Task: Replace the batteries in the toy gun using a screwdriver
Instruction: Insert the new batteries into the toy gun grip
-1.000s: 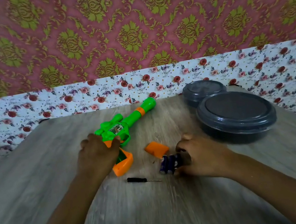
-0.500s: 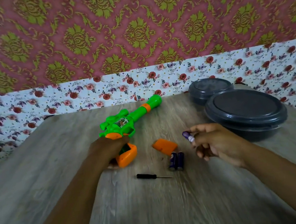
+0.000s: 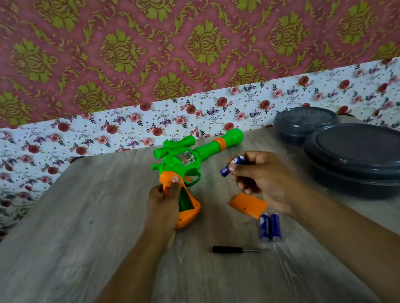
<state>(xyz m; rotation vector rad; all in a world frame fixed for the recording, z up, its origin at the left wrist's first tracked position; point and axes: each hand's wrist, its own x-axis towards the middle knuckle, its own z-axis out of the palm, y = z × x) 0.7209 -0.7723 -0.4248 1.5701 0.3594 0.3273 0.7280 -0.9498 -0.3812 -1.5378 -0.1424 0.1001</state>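
At the middle of the wood-grain surface, a green toy gun with an orange grip is found lying on its side, its barrel directed to the right toward the far edge. An orange band is seen near the muzzle, a scope on top, and a small printed panel on the body. The grip's battery bay is uncovered, its green interior being exposed. The grip is held by the left hand, with fingers curled round its upper part. A blue battery is pinched between thumb and fingers of the right hand, just beside the trigger guard and clear of the surface. The orange battery cover is laid flat below the right hand. Two further blue batteries are placed side by side, touching, just near the cover. A black-handled screwdriver is laid nearer the person, between the forearms. Two dark lidded containers are stacked at the right edge, overlapping, well apart from the gun. Bare surface is noted to the left of the gun and along the near edge.
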